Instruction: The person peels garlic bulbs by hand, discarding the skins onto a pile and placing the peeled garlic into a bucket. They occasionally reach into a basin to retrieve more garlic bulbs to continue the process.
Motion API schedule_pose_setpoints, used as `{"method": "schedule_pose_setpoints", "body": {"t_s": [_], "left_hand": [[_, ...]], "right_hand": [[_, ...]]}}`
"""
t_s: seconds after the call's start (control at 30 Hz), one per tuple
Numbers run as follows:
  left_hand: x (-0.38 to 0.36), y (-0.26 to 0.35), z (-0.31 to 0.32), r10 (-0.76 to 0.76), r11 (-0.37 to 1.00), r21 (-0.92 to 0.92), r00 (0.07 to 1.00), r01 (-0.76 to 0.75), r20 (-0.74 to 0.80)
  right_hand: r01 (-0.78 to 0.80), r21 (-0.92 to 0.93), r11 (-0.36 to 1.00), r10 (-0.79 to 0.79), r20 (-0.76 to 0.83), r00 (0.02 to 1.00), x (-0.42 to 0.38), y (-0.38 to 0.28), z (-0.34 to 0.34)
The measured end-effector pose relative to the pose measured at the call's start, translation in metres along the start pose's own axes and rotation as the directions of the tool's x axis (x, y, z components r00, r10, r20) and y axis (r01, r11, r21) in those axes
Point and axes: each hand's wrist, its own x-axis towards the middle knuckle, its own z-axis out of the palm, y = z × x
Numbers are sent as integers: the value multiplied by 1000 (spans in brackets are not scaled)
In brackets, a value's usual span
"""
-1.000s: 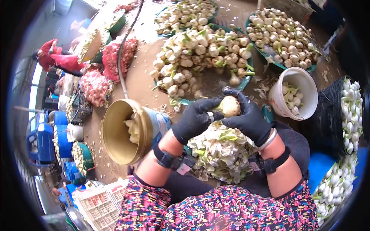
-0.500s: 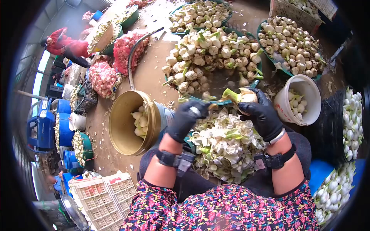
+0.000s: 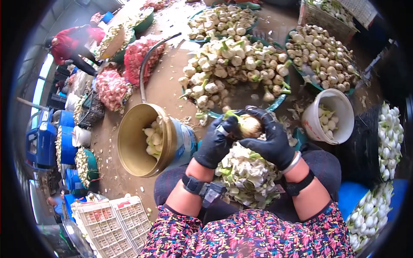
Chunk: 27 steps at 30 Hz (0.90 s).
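Note:
Both hands wear black gloves and meet over a heap of skins. My right hand [image 3: 273, 139] is closed round a garlic bulb [image 3: 250, 125], whose pale skin is partly brown and whose green stem points left. My left hand [image 3: 217, 144] has its fingers closed against the bulb's stem side. A small pale piece shows at those left fingers; I cannot make out what it is. Loose garlic skins [image 3: 249, 174] lie piled between my knees, below the bulb. Just beyond my hands stands a green tub [image 3: 279, 103] of unpeeled garlic bulbs.
On the left a tan-mouthed bucket [image 3: 124, 144] holds peeled bulbs; a white bucket [image 3: 309, 118] on the right holds more. A black container [image 3: 359, 148] of white bulbs stands far right. Red mesh bags [image 3: 112, 88], white crates [image 3: 101, 228] and a bending person [image 3: 71, 45] are at left.
My left hand has come in from the left to the bulb. My right hand has lowered slightly and moved left, tilting the bulb. The person at far left has shifted posture.

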Motion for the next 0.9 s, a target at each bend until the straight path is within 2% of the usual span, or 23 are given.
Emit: {"method": "schedule_pose_setpoints", "body": {"t_s": [0.03,0.07,0.1,0.13,0.17,0.23,0.3,0.33,0.4,0.47,0.57,0.67,0.7,0.73,0.77,0.8,0.83,0.87,0.9], "left_hand": [[0,4,6,22,1000,22,999,-21,-32],[0,6,9,45,998,47,997,-42,-64],[-2,7,4,38,994,105,998,-33,-48],[-2,4,2,-21,1000,-23,999,20,-26],[-2,7,1,-27,1000,5,1000,27,-15],[-2,8,2,-36,999,31,999,36,1],[-2,6,3,23,983,180,1000,-22,-7],[-1,7,5,22,984,179,1000,-22,-3],[-1,13,10,-117,991,-79,989,109,-91],[-1,11,10,-149,984,-111,981,136,-124],[0,15,15,-121,989,-92,989,113,-87],[1,22,24,-54,998,-12,997,54,-60],[4,11,15,161,934,318,986,-164,36],[6,2,10,325,721,582,925,-377,197],[2,6,17,83,967,244,996,-72,-33],[3,5,17,79,968,243,996,-70,-28],[3,4,15,54,971,235,997,-40,-54],[3,2,11,27,974,228,996,-8,-81],[6,-2,3,253,890,371,964,-266,84]], "right_hand": [[-50,45,998,50,-3,999,-1,-2,0],[-168,355,920,185,-15,983,-4,1,7],[-248,475,845,280,3,960,-6,1,8],[-315,586,746,367,33,930,-7,0,8],[-314,584,749,370,25,929,-7,0,6],[-395,653,646,464,75,883,-6,1,2],[-403,633,661,473,66,879,-6,0,0],[-410,614,675,477,62,877,-6,-1,-2],[-420,628,655,469,98,878,-5,-2,-5],[-475,663,579,540,125,833,-4,-2,-6],[-447,635,630,540,55,840,-5,2,-4],[-411,598,688,479,52,876,-6,3,-4],[-414,597,688,482,51,875,-7,3,-5],[-455,639,620,531,85,843,-7,1,-7],[-490,679,547,576,120,809,-7,-2,-9],[-521,714,468,616,159,772,-8,-5,-12],[-574,736,361,595,292,749,-5,-7,-16],[-573,738,357,597,291,747,-7,-5,-14],[-661,739,132,566,491,662,-9,-2,-10]]}}
